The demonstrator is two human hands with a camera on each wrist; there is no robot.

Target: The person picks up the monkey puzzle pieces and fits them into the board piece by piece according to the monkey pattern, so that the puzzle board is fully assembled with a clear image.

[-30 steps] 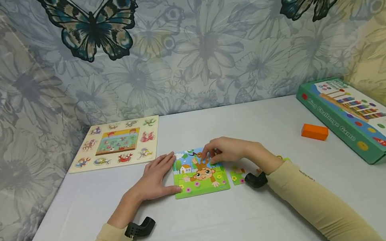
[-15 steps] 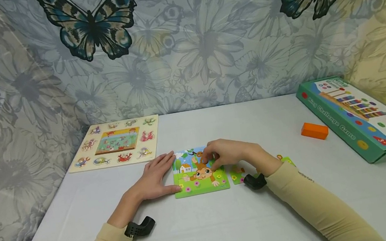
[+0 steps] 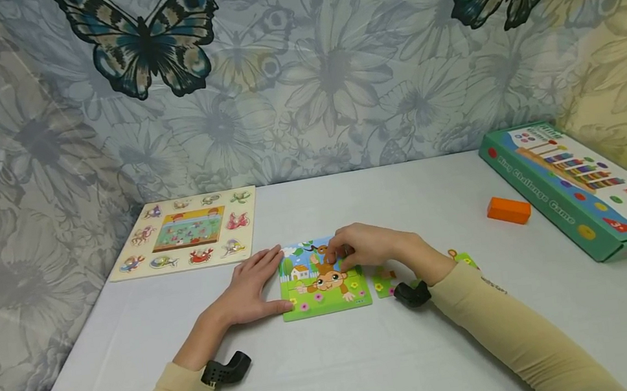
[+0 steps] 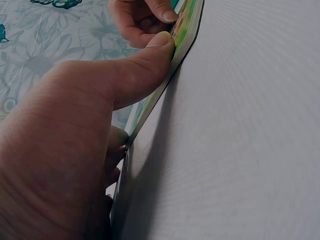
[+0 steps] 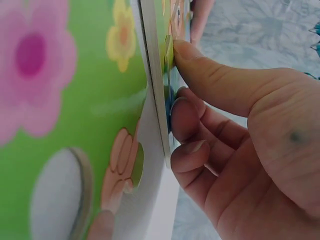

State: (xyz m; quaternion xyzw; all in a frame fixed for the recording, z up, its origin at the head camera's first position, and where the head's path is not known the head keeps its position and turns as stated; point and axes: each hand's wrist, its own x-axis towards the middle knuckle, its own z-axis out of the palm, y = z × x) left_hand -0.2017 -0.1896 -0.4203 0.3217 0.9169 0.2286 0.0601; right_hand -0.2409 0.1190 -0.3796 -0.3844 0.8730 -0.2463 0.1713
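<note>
Puzzle (image 3: 325, 283) partly behind right hand (image 3: 372, 244)

The puzzle (image 3: 319, 290) lies on the table (image 3: 335, 375), a board (image 3: 188, 229) behind-left, a box (image 3: 595, 190) right.

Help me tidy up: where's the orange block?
In the head view, the orange block lies at right on the white table, just left of the green box.

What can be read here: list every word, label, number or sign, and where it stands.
"Challenge Game": side of the box; the word before it is unclear.
Box top: more print, too blurred to read.
Right sleeve: small dark lettering, too small to read.
Puzzle: tiny mark near its lower right corner in the head view, too small to read.
</note>
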